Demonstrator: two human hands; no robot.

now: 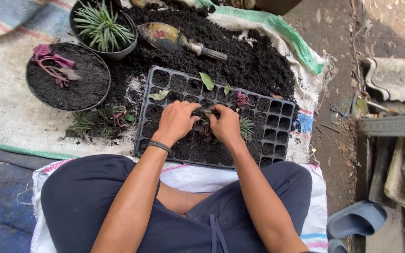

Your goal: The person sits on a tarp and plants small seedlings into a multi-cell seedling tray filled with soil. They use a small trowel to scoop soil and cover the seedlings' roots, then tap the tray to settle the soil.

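A black seedling tray [277,122] with many small cells lies on a woven sack in front of my crossed legs. Some cells hold soil and small cuttings, among them a green leaf [207,81] and a purple sprig [243,99]. My left hand [176,121] and my right hand [225,124] meet over the tray's middle, fingers pinched together on a small green plant [206,114] in one cell. A spiky green seedling [246,126] sits just right of my right hand. A dark band circles my left wrist.
A heap of dark soil [254,61] lies behind the tray, with a trowel [174,38] on it. A black pot with a purple cutting [69,75] and a pot with a spiky green plant [101,28] stand at left. Loose plantlets [100,121] lie beside the tray. Slippers [355,219] rest at lower right.
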